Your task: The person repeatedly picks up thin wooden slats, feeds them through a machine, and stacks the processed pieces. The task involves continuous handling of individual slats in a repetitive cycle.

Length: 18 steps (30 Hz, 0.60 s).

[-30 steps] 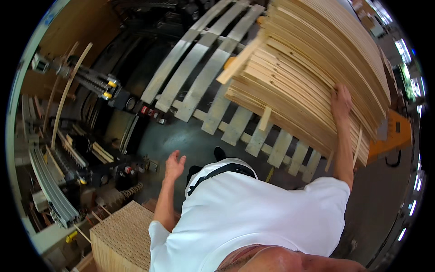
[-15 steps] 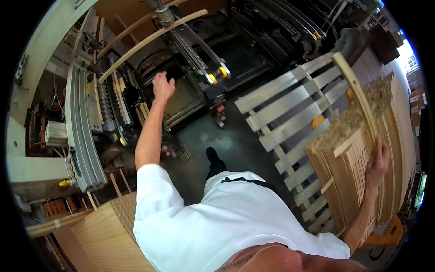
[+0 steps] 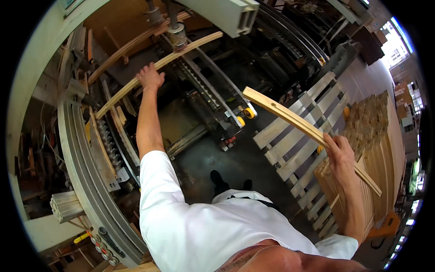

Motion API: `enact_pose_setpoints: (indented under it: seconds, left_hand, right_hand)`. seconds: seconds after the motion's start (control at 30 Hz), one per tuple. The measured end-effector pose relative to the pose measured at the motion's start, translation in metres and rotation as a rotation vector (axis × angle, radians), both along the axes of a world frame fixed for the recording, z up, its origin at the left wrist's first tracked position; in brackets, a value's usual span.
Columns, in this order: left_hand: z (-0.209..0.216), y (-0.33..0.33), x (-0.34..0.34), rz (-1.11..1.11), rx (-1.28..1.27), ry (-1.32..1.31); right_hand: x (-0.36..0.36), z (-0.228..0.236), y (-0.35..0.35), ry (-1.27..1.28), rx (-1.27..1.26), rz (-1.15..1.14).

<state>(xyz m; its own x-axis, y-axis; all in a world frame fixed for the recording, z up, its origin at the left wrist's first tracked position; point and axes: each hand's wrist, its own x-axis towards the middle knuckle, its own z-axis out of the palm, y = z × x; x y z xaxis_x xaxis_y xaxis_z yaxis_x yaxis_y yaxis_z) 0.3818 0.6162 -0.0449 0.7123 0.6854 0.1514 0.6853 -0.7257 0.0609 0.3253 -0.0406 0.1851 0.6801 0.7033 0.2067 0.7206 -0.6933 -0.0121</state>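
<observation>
A long, slightly curved wooden strip (image 3: 199,43) lies across the machine, its middle under a metal cylinder clamp (image 3: 176,34). My left hand (image 3: 150,77) is on this strip left of the clamp, fingers curled over it; their undersides are hidden. On the right, my right hand (image 3: 340,154) grips a second wooden strip (image 3: 285,113) past its middle. That strip slants through the air, with a small dark hole near its far end. Its near end reaches in front of a tall stack of wooden strips (image 3: 378,145).
Under the stack and left of it is a grey slatted pallet (image 3: 294,156). Metal rails (image 3: 217,99) with yellow-capped ends jut toward me from the machine. A curved grey metal beam (image 3: 84,177) stands at my left. A pale beam (image 3: 226,16) hangs over the machine at the top.
My left hand has moved up onto the strip in the machine. My right hand has lifted the other strip off the stack and swung it left, toward the machine. My view has shifted too.
</observation>
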Motion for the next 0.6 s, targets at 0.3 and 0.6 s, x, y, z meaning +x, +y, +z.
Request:
enact_pose_setpoints:
  seconds: [0.3,0.6]
  left_hand:
    - [-0.002,-0.214,-0.124,-0.26,-0.317,-0.149]
    - [0.048,-0.339,-0.233,-0.233,-0.734,-0.135]
  right_hand:
    - [0.11,-0.076,0.199,0.109,0.058,0.462]
    - [0.108,-0.179,0.5,0.132,0.064,0.936]
